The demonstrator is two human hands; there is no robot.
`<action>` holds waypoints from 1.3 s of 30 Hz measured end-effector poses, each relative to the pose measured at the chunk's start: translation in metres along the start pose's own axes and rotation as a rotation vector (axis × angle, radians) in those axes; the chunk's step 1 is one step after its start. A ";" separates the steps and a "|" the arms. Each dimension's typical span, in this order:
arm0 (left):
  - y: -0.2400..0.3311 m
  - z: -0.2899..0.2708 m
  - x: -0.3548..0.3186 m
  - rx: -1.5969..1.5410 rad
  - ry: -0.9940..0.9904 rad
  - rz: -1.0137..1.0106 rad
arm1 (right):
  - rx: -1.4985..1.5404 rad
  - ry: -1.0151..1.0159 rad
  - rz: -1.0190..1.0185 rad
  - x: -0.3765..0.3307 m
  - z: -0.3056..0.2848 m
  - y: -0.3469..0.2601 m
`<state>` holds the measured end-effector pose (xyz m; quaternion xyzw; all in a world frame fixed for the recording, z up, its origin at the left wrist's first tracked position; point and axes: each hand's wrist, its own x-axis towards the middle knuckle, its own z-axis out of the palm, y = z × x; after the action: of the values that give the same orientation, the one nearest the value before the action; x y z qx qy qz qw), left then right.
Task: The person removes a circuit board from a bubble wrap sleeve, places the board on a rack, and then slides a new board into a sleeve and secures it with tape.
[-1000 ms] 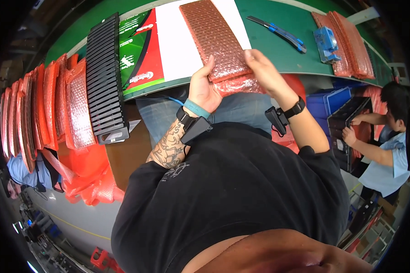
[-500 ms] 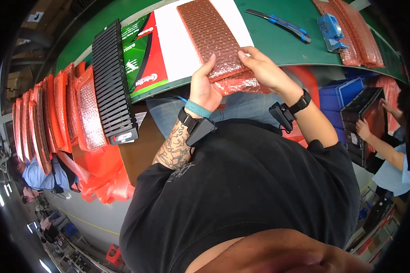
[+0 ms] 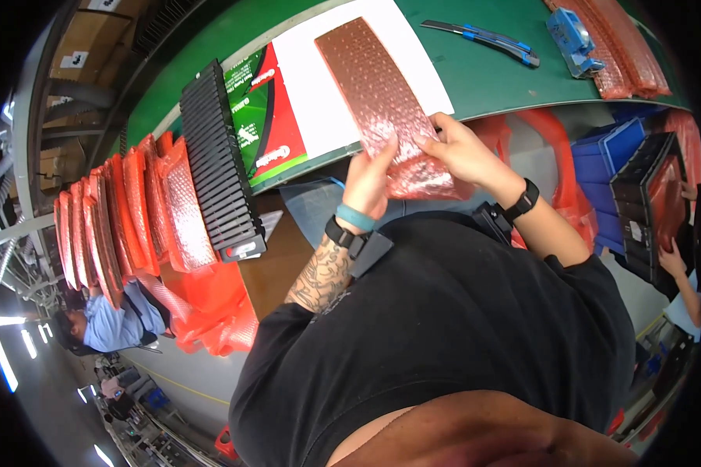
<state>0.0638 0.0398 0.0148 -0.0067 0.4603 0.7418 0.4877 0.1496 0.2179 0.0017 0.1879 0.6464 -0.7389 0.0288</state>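
Observation:
A long flat item in pink-red bubble wrap [image 3: 378,74] lies between my hands, its far part over a white sheet and its loose near end hanging past the table edge. My left hand [image 3: 368,183] grips the near left side, thumb on top. Across from it, my right hand [image 3: 463,152] pinches the near right side with the thumb on the wrap. The crumpled open end of the bubble wrap droops below both hands. What lies inside the wrap is hidden.
A green table [image 3: 506,86] carries a printed white, red and green sheet [image 3: 276,105], a blue utility knife [image 3: 487,40], a blue tape dispenser [image 3: 575,45] and wrapped packs [image 3: 629,50]. At left stand a black slotted rack [image 3: 218,148] and several red bubble-wrap packs [image 3: 136,210]. Another person's hand [image 3: 670,261] is at right.
The wrapped item has been drawn nearer to me, and its loose end is now stretched out below my hands. My hands have shifted slightly down in the view, which itself has turned a little.

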 end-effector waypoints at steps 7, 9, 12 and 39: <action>0.022 0.014 0.000 -0.053 0.053 0.070 | 0.276 0.207 -0.060 0.010 0.013 -0.025; 0.037 0.001 0.007 -0.013 -0.052 0.069 | 0.332 0.169 -0.077 0.017 0.010 -0.024; 0.032 -0.010 0.011 0.032 -0.068 0.065 | 0.427 0.089 -0.134 0.025 0.005 -0.022; 0.041 -0.037 0.026 1.582 0.431 0.988 | -1.283 0.638 -0.766 0.084 -0.121 -0.065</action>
<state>0.0038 0.0287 0.0093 0.3834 0.8588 0.3206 -0.1123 0.0821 0.3624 0.0256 0.1022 0.9407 -0.0939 -0.3095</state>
